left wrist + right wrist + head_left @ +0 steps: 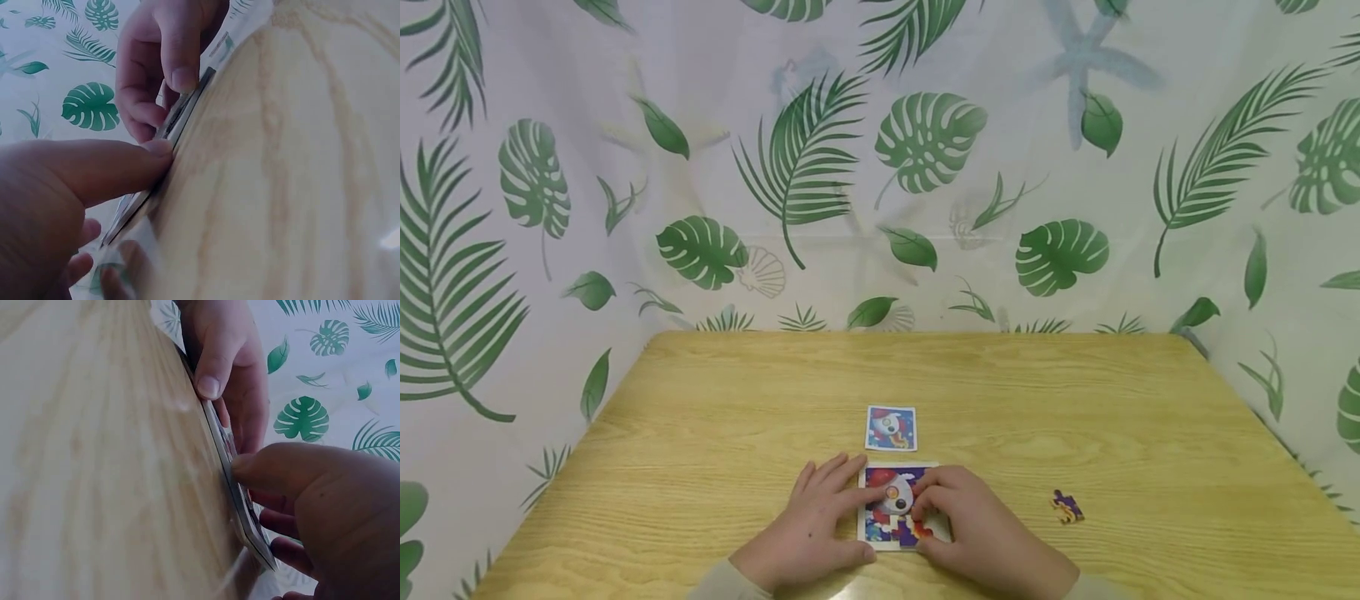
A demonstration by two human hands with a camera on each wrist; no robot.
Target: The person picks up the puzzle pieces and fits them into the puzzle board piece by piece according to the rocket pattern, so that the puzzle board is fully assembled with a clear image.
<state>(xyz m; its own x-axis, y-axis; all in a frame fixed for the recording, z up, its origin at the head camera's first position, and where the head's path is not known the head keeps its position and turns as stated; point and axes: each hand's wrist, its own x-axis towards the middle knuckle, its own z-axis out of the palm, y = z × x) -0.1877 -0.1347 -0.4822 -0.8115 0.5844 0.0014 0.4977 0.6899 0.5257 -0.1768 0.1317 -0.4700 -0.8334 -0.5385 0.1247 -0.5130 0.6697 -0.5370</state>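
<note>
A small jigsaw puzzle [880,521] in a pale-edged tray lies near the front of the table, showing a white and red rocket on dark blue. My left hand [820,517] rests at its left side, fingers extended, index finger over the picture and thumb at the lower edge. On the right side, my right hand [973,525] has bent fingers and thumb about a purple and orange puzzle piece [907,535] at the lower right of the picture. Both thumbs [156,150] [244,465] touch the tray's near edge in the wrist views. The right hand covers the puzzle's right part.
A reference card [891,428] with the same rocket lies just beyond the puzzle. Loose purple and orange puzzle pieces [1066,507] lie to the right of my right hand. The wooden table [737,417] meets a leaf-printed curtain [820,283] at its back and sides.
</note>
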